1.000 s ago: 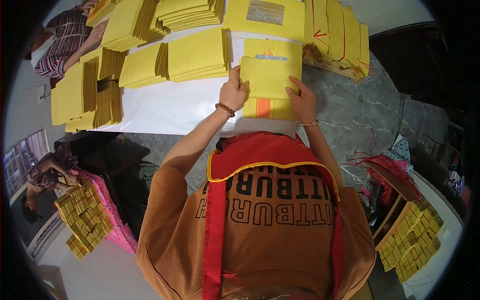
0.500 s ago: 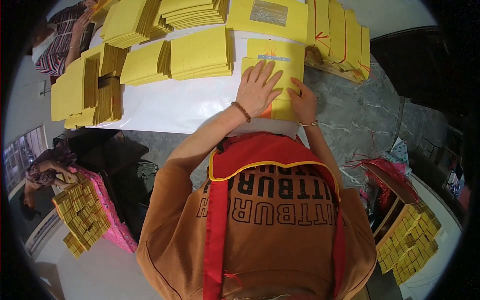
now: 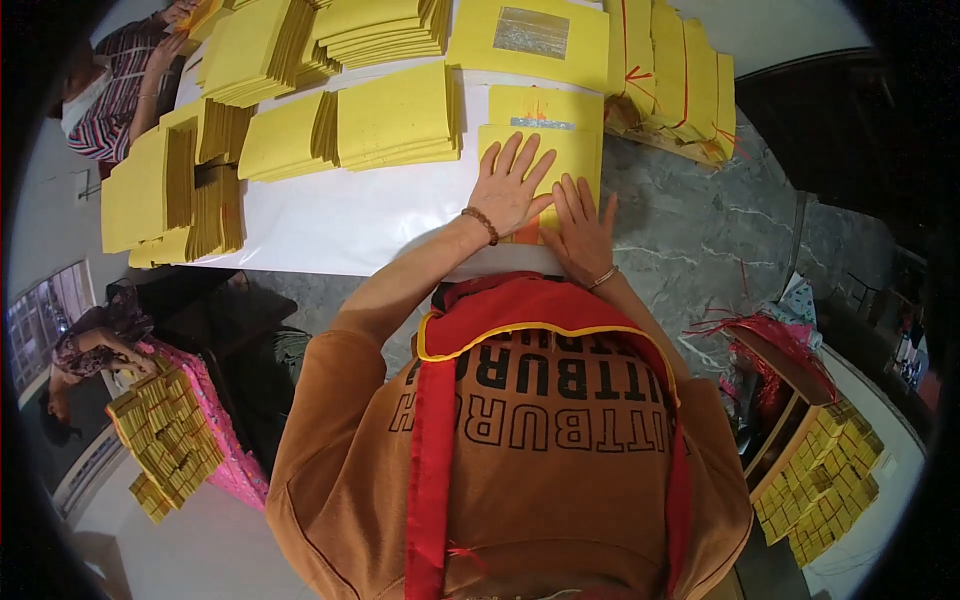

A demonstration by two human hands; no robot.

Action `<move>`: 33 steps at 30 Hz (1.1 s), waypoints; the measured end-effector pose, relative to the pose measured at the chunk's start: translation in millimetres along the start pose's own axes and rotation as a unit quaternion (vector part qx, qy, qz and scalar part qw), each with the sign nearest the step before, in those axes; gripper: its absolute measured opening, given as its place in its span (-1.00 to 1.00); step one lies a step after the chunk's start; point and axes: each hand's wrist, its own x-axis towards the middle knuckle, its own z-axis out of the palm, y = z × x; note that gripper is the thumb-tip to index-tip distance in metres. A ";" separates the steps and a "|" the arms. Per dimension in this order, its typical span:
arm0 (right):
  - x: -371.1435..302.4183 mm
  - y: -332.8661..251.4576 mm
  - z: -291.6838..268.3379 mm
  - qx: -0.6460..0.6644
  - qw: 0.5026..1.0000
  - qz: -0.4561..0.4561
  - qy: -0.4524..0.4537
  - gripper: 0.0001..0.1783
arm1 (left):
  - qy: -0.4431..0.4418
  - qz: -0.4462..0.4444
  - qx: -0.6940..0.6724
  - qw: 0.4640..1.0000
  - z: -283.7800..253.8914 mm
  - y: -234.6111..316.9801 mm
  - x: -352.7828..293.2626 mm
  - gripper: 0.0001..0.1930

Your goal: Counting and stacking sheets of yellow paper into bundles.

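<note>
My left hand [image 3: 512, 188] lies flat with fingers spread on a yellow folded paper [image 3: 582, 152] at the table's near right corner. A silver foil strip and orange marks show along the paper's far part. My right hand [image 3: 580, 230] rests on the paper's near right part, its fingers stretched out and the thumb apart. Both palms face down, with nothing gripped. Just beyond lies a flat yellow sheet [image 3: 475, 40] bearing a silver foil rectangle. The hands cover the near part of the folded paper.
Stacks of folded yellow paper [image 3: 392, 118] stand along the white-covered table [image 3: 310, 225]. Bundles tied with red string [image 3: 672, 70] stand at the far right. Another person [image 3: 130, 85] is at the far left. More yellow bundles [image 3: 170, 430] lie at lower left, others [image 3: 820, 480] at lower right.
My right hand has moved left from the paper's right edge onto its near part, its fingers now straightened. My left hand stays flat on the paper. The whole view has shifted slightly.
</note>
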 end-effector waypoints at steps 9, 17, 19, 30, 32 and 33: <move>3.6 36.2 10.9 0.325 0.944 0.056 -0.009 -0.40 | 0.007 0.181 0.086 0.980 -9.9 -4.3 -4.1 -0.47; 25.9 44.4 -38.0 0.662 0.657 0.289 0.217 -0.41 | 0.019 0.091 -0.085 0.992 -39.3 -7.3 13.3 -0.49; 23.1 45.4 -36.6 0.666 0.650 0.298 0.210 -0.41 | 0.189 0.102 -0.139 0.967 -85.4 -16.0 18.1 -0.61; 46.1 -11.5 -20.6 0.670 0.701 0.231 0.076 -0.67 | 0.075 -0.041 0.048 0.995 -62.0 -158.9 -45.5 -0.46; 47.9 -13.2 -18.9 0.677 0.707 0.193 0.061 -0.69 | 0.037 -0.056 0.049 0.997 -60.4 -152.4 -47.6 -0.44; 48.6 -11.3 -18.0 0.677 0.707 0.195 0.063 -0.69 | -0.012 -0.063 0.054 0.997 -61.2 -153.6 -45.8 -0.42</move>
